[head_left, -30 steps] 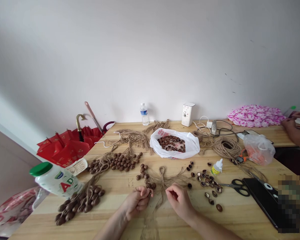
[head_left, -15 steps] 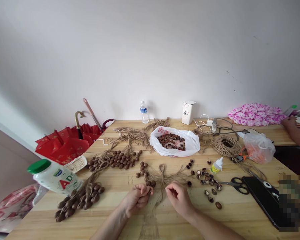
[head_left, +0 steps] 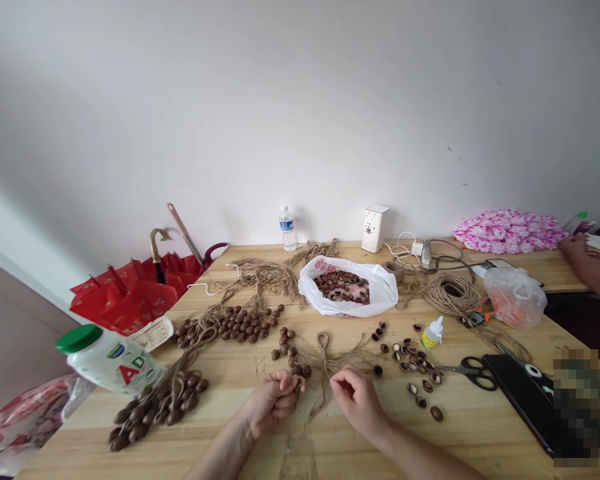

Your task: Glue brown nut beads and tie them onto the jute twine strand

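My left hand (head_left: 273, 399) is curled closed on a brown nut at the end of a jute twine bundle (head_left: 325, 357) lying on the wooden table (head_left: 480, 427). My right hand (head_left: 357, 399) is just to its right, fingers pinched together over twine strands; what it pinches is too small to make out. Several nuts strung on the twine (head_left: 289, 347) lie just beyond my left hand. Loose nut shells (head_left: 413, 367) are scattered to the right of my right hand.
A white bag of nuts (head_left: 347, 287) sits mid-table, with finished nut strings (head_left: 155, 403) at left, a green-capped bottle (head_left: 107, 360), a twine coil (head_left: 453, 293), glue bottle (head_left: 433, 332), scissors (head_left: 473, 372) and a dark tablet (head_left: 525, 400). Another person's arm (head_left: 587, 263) rests at far right.
Both my hands stay almost where they were, still closed over the twine. The other person's hand at far right has shifted slightly. The view moved a little.
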Motion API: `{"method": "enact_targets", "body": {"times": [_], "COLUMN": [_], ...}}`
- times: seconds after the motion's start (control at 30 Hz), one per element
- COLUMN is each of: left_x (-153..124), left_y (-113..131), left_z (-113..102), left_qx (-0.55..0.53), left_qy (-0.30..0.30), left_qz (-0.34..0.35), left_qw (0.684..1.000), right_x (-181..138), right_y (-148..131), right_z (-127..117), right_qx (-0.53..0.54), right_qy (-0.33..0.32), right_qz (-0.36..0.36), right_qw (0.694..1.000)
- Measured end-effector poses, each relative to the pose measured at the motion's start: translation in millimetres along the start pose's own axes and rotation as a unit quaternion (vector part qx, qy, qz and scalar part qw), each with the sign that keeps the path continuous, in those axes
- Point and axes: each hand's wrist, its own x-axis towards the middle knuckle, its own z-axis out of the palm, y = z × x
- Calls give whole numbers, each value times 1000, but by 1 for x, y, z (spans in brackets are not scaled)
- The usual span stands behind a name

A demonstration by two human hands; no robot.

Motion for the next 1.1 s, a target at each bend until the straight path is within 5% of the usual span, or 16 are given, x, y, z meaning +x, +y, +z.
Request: {"method": "enact_targets", "body": {"times": [0.77, 0.97, 1.1], "left_x": [3, -2, -11], "left_y": [-9, -5, 3], "left_z": [6, 6, 8], "left_qx": [58, 104, 200], "left_qy": [63, 54, 46], "left_qz": [46, 38, 92], "left_qw": [995, 992, 974], "right_x": [0, 1, 2], "right_y": [-2, -3, -6], "right_z": [-1, -1, -2], "right_qx": [-9, -13, -17], "right_qy": [-8, -5, -2], "right_qz": [-6, -8, -10], "right_qw": [1000, 1000, 1000]}}
